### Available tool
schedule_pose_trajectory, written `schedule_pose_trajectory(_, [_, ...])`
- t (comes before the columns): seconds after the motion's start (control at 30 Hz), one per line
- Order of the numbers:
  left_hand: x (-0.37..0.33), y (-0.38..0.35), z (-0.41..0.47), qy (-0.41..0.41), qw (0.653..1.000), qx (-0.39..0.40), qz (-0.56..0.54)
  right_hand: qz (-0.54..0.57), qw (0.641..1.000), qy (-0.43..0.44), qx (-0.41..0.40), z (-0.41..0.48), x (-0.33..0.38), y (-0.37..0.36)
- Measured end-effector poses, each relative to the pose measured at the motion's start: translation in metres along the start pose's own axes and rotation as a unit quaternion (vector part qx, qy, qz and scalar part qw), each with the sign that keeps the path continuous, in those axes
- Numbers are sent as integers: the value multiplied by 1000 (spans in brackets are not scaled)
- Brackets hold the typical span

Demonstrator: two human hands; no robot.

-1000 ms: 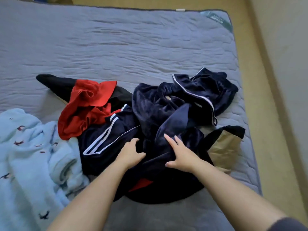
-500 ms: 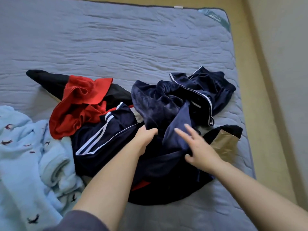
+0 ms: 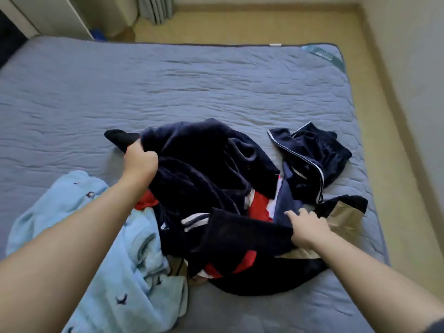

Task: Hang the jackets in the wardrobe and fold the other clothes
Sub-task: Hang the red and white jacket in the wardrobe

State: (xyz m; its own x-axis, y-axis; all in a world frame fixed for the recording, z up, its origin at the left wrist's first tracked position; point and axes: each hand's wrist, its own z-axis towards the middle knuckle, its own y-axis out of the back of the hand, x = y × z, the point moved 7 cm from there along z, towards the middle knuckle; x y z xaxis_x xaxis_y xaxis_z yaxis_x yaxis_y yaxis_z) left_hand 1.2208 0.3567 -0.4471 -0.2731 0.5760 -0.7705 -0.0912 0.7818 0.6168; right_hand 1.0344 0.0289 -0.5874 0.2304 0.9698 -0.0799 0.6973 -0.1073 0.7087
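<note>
A heap of clothes lies on the grey-blue mattress (image 3: pixel 216 87). My left hand (image 3: pixel 139 162) grips a fold of a dark navy velvety garment (image 3: pixel 204 159) and holds it raised over the left of the heap. My right hand (image 3: pixel 307 229) rests on the heap's right side, its fingers on dark fabric beside a black and tan garment (image 3: pixel 341 217). A navy piece with white piping (image 3: pixel 312 155) lies apart at the right. Navy fabric with white stripes (image 3: pixel 194 222) and a red garment (image 3: pixel 258 207) show underneath.
A light blue fleece with small dark prints (image 3: pixel 120 260) lies at the front left, under my left arm. Beyond the mattress are a beige floor (image 3: pixel 240 25), a curtain (image 3: pixel 156 8) and a white panel (image 3: pixel 48 15). A wall (image 3: pixel 413 68) runs along the right.
My left hand has pulled the navy velvety garment up and to the left, covering the red garment. My right hand slid down to the heap's right edge. The view tilted up, showing the floor.
</note>
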Motion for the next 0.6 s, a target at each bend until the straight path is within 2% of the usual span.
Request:
schedule_pose_trajectory(0.17, [-12, 137, 8, -12, 983, -147, 106, 133, 981, 137, -24, -11, 133, 43])
schedule_pose_trajectory(0.27, [2, 209, 7, -20, 967, -193, 166, 139, 975, 171, -15, -19, 190, 51])
schedule_pose_trajectory(0.33, [23, 239, 4, -13, 949, -199, 245, 123, 975, 183, -9, -24, 215, 49])
schedule_pose_trajectory(0.43, [79, 242, 7, -2, 922, -132, 364, 104, 978, 182, 0, -22, 239, 33])
schedule_pose_trajectory(0.53, [160, 200, 4, 61, 878, 39, 474, 89, 983, 160, 10, -10, 244, 4])
schedule_pose_trajectory(0.6, [204, 162, -8, 101, 848, 132, 504, 72, 987, 141, 11, -2, 239, -18])
